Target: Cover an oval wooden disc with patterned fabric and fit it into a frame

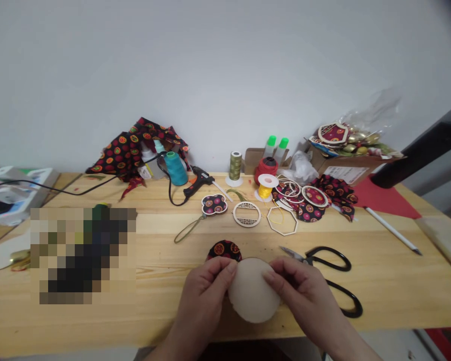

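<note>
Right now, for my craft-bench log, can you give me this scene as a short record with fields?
Left hand: pinches the left edge of the round cream disc
Right hand: pinches the disc's right edge
Behind disc: patterned fabric circle, partly hidden by it, on the wooden table
Right of hands: black-handled scissors, lying flat
Farther back: glue gun, teal thread cone, round wooden lattice piece

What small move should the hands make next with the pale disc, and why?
Probably slide the pale disc forward onto the patterned fabric circle. The left hand and right hand pinch its edges, and the fabric lies just behind it, partly covered.
</note>
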The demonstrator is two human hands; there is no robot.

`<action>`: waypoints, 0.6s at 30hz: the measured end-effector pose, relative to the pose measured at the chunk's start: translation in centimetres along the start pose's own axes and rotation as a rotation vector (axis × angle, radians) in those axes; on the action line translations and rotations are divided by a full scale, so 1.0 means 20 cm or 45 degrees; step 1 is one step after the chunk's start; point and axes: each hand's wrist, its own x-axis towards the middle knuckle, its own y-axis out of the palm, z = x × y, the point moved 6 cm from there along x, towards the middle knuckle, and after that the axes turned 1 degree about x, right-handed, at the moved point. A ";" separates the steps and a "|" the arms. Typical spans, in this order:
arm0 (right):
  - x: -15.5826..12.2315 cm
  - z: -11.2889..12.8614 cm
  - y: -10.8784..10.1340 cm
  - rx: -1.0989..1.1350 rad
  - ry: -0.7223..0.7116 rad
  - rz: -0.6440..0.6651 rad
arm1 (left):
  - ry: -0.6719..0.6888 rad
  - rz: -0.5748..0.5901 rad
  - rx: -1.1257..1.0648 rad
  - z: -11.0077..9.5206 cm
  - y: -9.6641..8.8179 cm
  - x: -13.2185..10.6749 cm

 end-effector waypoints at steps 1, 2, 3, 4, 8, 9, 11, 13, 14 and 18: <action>0.00 0.00 0.00 0.016 0.005 -0.002 | -0.001 -0.008 -0.001 0.00 0.00 0.00; 0.00 -0.01 0.00 0.034 0.011 -0.005 | -0.009 -0.012 -0.012 0.00 0.01 0.00; 0.00 -0.01 0.00 0.054 0.020 -0.007 | -0.024 -0.011 -0.033 0.00 0.01 -0.01; 0.01 -0.02 0.00 0.073 0.031 -0.008 | -0.047 -0.007 -0.060 0.01 0.02 -0.01; 0.00 -0.04 -0.01 0.098 0.049 -0.025 | -0.081 0.011 -0.056 0.01 0.02 0.00; 0.00 -0.04 -0.01 0.088 0.048 -0.029 | -0.063 0.008 0.003 0.01 0.01 0.00; -0.01 -0.05 -0.02 0.061 0.045 -0.029 | -0.008 -0.003 0.148 -0.01 0.00 0.00; -0.02 -0.05 -0.02 0.026 0.040 -0.027 | 0.048 0.006 0.267 -0.03 0.00 -0.01; -0.02 -0.05 -0.02 0.007 0.034 -0.029 | 0.078 0.018 0.314 -0.04 0.00 -0.01; -0.02 -0.01 -0.04 -0.083 -0.014 -0.064 | 0.277 0.077 0.615 -0.08 0.04 -0.03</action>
